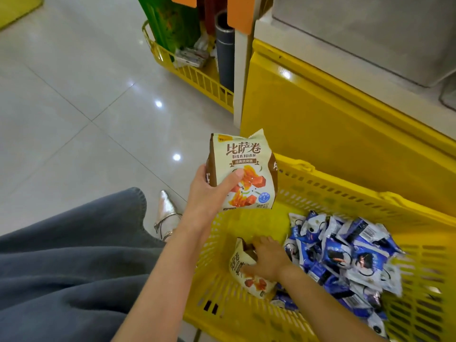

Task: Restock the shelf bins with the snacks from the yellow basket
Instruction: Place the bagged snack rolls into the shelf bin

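Snack bag (243, 171) is being gripped mid-frame by left hand (209, 193) while second bag (238, 264) is being clasped in yellow basket (345, 193) by right hand (267, 257), seemingly to shelve both.

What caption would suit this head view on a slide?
Left hand holds a beige snack bag while the right hand grips a second bag in the yellow basket, beside blue packets.
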`<state>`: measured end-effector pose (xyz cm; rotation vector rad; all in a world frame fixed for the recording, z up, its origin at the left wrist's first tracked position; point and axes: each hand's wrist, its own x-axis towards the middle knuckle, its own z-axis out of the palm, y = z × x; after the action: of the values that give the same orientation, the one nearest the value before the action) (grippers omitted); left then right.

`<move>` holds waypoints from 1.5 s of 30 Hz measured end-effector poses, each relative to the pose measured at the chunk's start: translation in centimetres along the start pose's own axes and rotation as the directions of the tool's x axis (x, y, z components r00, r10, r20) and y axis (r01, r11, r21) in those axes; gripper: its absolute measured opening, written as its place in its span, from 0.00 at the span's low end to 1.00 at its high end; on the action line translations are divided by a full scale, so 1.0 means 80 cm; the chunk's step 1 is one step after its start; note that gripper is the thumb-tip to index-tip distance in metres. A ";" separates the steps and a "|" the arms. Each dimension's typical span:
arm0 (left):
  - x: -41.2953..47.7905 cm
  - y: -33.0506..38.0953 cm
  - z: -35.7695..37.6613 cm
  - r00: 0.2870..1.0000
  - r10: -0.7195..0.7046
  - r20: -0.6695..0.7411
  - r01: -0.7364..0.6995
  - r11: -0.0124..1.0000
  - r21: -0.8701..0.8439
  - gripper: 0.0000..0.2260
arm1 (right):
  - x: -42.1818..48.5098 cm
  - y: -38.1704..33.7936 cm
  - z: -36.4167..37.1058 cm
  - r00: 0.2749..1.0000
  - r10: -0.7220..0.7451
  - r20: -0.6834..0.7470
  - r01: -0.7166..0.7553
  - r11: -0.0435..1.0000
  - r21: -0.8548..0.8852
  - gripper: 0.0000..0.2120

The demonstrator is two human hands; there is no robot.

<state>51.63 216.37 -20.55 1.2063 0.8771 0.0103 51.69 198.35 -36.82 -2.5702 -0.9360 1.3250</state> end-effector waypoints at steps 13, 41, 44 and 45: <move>-0.033 0.016 0.036 0.987 0.152 0.058 -0.154 0.988 0.032 0.16 | -0.082 0.011 -0.076 0.959 -0.039 -0.280 0.062 0.995 0.076 0.29; -0.126 0.165 0.151 0.780 0.537 0.322 -0.589 0.804 0.083 0.23 | -0.423 0.072 -0.402 0.001 0.119 -0.993 0.026 0.992 0.119 0.26; -0.122 0.159 0.156 0.786 0.530 0.318 -0.577 0.814 0.071 0.20 | -0.413 0.087 -0.418 0.088 0.134 -0.987 -0.016 0.991 0.133 0.27; -0.120 0.158 0.158 0.788 0.528 0.316 -0.574 0.817 0.065 0.20 | -0.410 0.094 -0.422 0.105 0.151 -0.983 -0.023 0.989 0.149 0.27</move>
<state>57.98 206.97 -3.73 1.5395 0.2463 0.2428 66.96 179.91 4.41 -2.5278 -0.3354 -0.6030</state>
